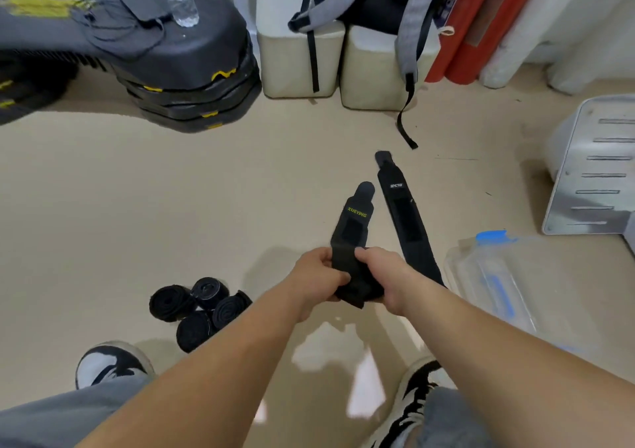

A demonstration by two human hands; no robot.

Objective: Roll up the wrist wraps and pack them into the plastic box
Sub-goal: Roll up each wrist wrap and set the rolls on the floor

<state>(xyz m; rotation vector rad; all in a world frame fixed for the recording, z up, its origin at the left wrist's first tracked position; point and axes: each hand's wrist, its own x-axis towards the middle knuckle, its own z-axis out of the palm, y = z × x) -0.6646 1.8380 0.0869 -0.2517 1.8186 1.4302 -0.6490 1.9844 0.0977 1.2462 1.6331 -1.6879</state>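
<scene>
Over the floor (137, 207), the left hand (318, 275) and right hand (381, 275) are both gripping a yellow-lettered wrist wrap (354, 227), fingers curled round its rolled end, likely keeping the coil tight. Four finished rolls (199, 310) are lying nearby; the plastic box (494, 282) is waiting at right beside an unrolled wrap (407, 220).

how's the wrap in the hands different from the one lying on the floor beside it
The held wrap is gripped by the left hand and right hand, its near end bunched into a roll; the floor wrap lies untouched and fully flat. The held wrap has yellow lettering; the floor wrap's is pale. The floor wrap shows more unrolled length. Both are black straps.
</scene>
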